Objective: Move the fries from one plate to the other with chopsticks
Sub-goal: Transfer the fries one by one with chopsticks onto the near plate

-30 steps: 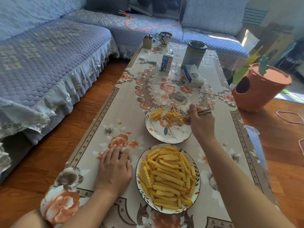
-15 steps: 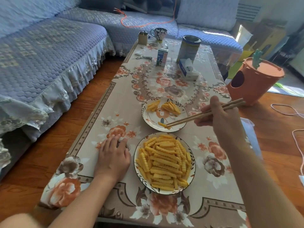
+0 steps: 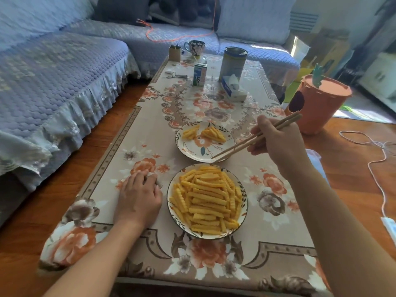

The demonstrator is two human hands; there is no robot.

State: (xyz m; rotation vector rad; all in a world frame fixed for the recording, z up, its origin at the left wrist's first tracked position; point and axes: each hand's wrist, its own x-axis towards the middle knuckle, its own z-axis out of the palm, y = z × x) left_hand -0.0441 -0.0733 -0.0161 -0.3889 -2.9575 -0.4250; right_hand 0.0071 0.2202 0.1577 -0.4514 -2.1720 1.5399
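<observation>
Two floral plates stand on the low table. The near plate (image 3: 244,207) is heaped with crinkle-cut fries (image 3: 206,200). The far plate (image 3: 188,150) carries two small piles of fries (image 3: 204,133). My right hand (image 3: 278,144) grips a pair of wooden chopsticks (image 3: 252,139); their tips hover over the far plate's near rim, just above the near plate, and hold nothing. My left hand (image 3: 139,196) rests flat on the tablecloth, left of the near plate.
A tissue box (image 3: 233,88), tin can (image 3: 233,63), milk carton (image 3: 199,73), mug (image 3: 196,47) and small box (image 3: 174,52) stand at the far end. An orange bin (image 3: 319,103) is on the floor right. Sofa to the left and behind; white cable on the right.
My right hand drew back from the far plate toward me. The fry seen at the chopstick tips half a second ago is no longer there. The left hand stayed put.
</observation>
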